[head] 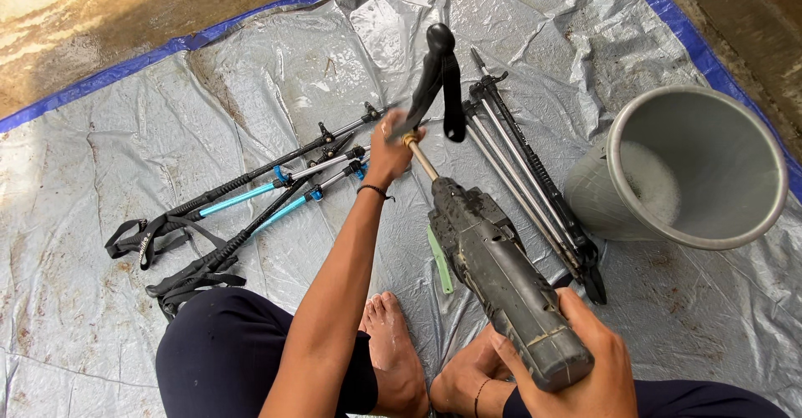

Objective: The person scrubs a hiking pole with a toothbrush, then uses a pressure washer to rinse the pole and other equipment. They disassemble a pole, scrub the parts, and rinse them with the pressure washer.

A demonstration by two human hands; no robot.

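While outstretched, left hand (389, 152) on pole (434, 80).

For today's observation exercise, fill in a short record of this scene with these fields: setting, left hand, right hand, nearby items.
setting: person seated barefoot on a grey tarp with a blue edge
left hand: left hand grips a black trekking pole near its handle
right hand: right hand holds a dark sprayer tool, its brass nozzle at the pole
nearby items: poles with blue sections; black poles; grey bucket holding foam

A dirty dark spray gun (501, 284) with a brass nozzle points at a black trekking pole (434, 80), held tilted upward.
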